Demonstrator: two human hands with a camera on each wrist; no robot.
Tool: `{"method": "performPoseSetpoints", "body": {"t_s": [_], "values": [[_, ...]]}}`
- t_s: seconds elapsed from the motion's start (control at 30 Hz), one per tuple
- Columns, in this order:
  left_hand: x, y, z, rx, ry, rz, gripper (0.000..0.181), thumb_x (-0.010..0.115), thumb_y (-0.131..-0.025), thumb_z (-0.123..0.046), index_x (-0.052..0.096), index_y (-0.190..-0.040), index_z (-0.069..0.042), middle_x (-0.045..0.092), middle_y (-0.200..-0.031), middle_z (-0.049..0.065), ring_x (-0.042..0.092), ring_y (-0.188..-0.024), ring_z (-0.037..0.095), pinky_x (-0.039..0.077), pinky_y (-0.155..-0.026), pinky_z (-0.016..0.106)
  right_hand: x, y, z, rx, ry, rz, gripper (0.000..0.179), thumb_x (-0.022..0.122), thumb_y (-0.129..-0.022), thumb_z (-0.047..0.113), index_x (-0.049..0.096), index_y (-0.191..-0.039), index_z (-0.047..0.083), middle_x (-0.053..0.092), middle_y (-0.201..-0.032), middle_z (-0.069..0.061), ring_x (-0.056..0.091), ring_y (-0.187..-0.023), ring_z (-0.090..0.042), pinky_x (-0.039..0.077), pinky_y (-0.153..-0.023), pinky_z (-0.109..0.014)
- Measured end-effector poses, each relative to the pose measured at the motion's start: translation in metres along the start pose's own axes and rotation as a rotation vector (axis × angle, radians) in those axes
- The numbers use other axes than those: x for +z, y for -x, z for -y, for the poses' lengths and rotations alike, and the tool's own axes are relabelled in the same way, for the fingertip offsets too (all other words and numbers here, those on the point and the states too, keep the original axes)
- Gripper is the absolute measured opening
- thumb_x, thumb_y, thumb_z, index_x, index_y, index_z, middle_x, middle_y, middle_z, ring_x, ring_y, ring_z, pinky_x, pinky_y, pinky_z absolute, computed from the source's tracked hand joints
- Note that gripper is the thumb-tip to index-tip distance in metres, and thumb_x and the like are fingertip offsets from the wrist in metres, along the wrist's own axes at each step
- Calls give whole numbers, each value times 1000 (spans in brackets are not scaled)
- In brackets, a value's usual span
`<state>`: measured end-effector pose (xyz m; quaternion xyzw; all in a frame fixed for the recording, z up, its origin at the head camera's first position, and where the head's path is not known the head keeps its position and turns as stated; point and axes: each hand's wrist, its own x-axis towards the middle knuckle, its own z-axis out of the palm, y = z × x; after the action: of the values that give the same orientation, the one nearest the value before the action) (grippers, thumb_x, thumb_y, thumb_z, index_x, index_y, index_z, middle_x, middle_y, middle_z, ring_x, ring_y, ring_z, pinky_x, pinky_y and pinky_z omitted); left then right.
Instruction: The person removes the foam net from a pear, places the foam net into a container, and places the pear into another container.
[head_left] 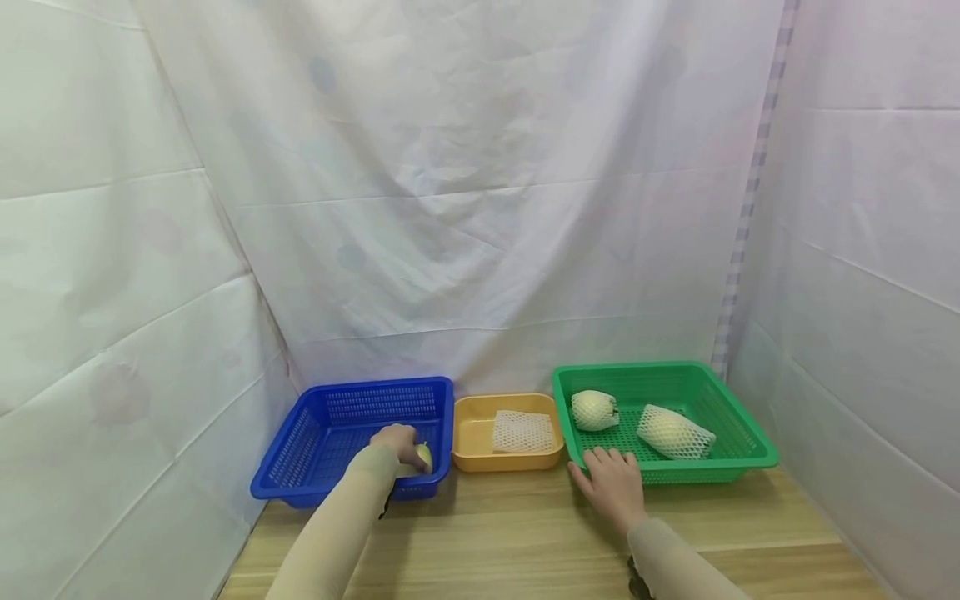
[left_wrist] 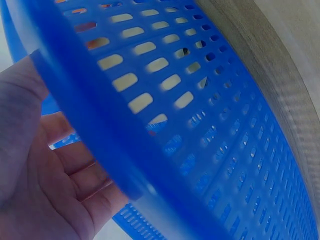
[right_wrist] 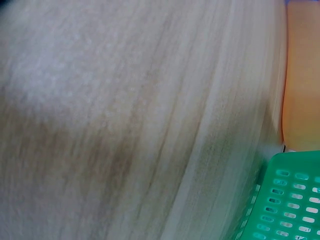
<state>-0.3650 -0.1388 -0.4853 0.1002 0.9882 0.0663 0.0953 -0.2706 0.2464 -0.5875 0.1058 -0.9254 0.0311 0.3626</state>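
Observation:
My left hand (head_left: 397, 442) reaches into the right front of a blue basket (head_left: 318, 396) and holds a pale yellow-green fruit (head_left: 425, 456), its thumb beside it. In the left wrist view the palm (left_wrist: 45, 185) faces the basket's rim, and the fruit shows pale through the wall's slots, with bits of the thumb and a finger on either side of it; the fingertips are mostly hidden. My right hand (head_left: 613, 483) lies with loosely extended fingers at the near left edge of a green basket (head_left: 738, 417). It is outside the right wrist view.
Between the baskets stands a small yellow-orange tray (head_left: 472, 442) with white foam netting (head_left: 522, 432) in it. Two pale fruits in foam nets, one at the left (head_left: 592, 411) and one farther right (head_left: 670, 435), lie in the green basket. White cloth (head_left: 450, 208) hangs behind the wooden table (head_left: 487, 542).

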Motion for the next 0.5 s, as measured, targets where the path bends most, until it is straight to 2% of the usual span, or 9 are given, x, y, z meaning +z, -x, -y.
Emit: {"method": "performPoseSetpoints", "body": {"t_s": [0.13, 0.27, 0.5], "values": [[0, -3, 4, 0, -20, -2, 47, 84, -66, -50, 67, -91, -13, 62, -81, 0, 55, -73, 21, 49, -68, 41, -1, -1, 1, 1, -1, 1, 31, 65, -88, 45, 64, -85, 14, 59, -77, -1, 51, -67, -23, 35, -63, -40], [-7, -1, 7, 9, -19, -10, 47, 83, -67, -51, 69, -93, -14, 64, -84, -1, 58, -75, 21, 49, -69, 43, -2, -1, 2, 3, 0, 11, 30, 65, -88, 44, 63, -84, 15, 57, -75, -1, 49, -66, -22, 34, -62, -40], [-19, 2, 11, 38, 12, -66, 42, 75, -79, -49, 71, -101, -14, 67, -91, 0, 60, -76, 21, 50, -66, 43, -3, -2, 2, 10, -6, 18, 31, 66, -88, 44, 63, -84, 14, 59, -77, -2, 50, -67, -23, 35, -62, -40]]}}
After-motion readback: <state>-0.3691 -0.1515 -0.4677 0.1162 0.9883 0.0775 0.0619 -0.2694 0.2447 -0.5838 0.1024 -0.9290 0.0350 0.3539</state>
